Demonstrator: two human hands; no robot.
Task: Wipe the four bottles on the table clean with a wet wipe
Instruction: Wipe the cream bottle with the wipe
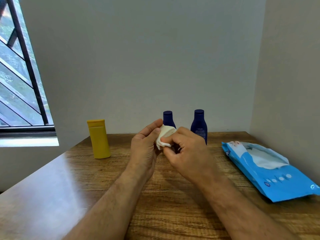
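My left hand [144,148] grips a small cream-white object [168,132], seemingly a bottle, held above the table's middle and mostly hidden by my fingers. My right hand [187,153] pinches a white wet wipe [163,144] against its lower part. A yellow bottle [99,139] stands upright at the left. Two dark blue bottles stand at the back by the wall: one [167,117] is half hidden behind my hands, the other [199,125] is just right of them.
A blue pack of wet wipes [270,177] lies open at the right of the wooden table [173,205], a wipe poking out of its flap. Walls close in behind and to the right. A barred window is at the left.
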